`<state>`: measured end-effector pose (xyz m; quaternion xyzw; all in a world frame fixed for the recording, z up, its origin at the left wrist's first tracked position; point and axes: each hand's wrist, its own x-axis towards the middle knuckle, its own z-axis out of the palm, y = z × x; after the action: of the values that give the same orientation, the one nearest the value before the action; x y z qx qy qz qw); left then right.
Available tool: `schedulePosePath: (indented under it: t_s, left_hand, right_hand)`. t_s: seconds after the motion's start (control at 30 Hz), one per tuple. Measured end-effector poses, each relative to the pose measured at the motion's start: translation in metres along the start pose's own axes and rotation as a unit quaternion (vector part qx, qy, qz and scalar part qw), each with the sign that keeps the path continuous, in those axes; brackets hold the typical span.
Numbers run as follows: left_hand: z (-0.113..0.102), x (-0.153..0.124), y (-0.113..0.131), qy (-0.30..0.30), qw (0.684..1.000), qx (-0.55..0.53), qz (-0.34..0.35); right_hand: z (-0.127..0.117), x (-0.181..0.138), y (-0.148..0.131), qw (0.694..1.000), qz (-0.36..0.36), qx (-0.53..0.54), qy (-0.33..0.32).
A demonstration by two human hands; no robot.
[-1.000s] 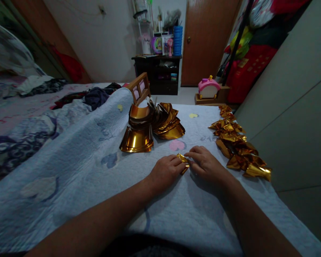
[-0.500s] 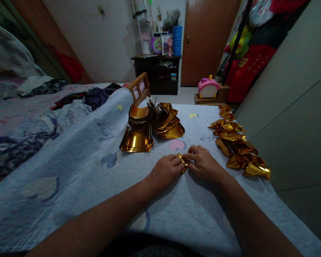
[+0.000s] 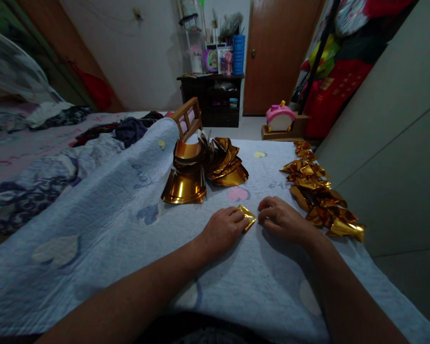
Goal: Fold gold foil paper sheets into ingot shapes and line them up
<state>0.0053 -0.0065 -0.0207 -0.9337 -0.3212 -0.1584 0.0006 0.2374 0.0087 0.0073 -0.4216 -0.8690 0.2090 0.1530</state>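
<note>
A small folded piece of gold foil paper (image 3: pixel 247 216) lies on the light blue quilt (image 3: pixel 111 229). My left hand (image 3: pixel 222 229) rests on the quilt with its curled fingers pressing the near left part of that piece. Just to the right, my right hand (image 3: pixel 281 219) lies on the quilt with its fingers curled under, a little apart from the foil and holding nothing that shows.
A fanned stack of gold foil sheets (image 3: pixel 200 172) stands behind my hands. A row of folded gold pieces (image 3: pixel 318 196) runs along the quilt's right edge beside a pale cabinet (image 3: pixel 390 143). Bedding and clothes lie at the left; a dark shelf (image 3: pixel 215 98) and a door stand at the back.
My right hand has let go of the gold piece and slid a little to the right. My left hand has stayed on it.
</note>
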Motion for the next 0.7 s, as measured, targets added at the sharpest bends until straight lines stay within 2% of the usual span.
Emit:
schedulePosePath:
  t_s: [0.23, 0.5, 0.7]
  left_hand:
    - [-0.011, 0.000, 0.007, -0.009, 0.999, -0.043, -0.026]
    - [-0.009, 0.000, 0.004, 0.018, 0.995, -0.089, -0.047]
    - [-0.008, -0.001, 0.006, 0.035, 0.993, -0.091, -0.069]
  right_hand:
    - [0.015, 0.004, -0.007, 0.999, 0.011, 0.000, 0.053]
    - [0.018, 0.007, -0.012, 1.000, 0.007, -0.004, 0.012]
    - [0.018, 0.009, -0.016, 1.000, 0.021, -0.015, 0.007]
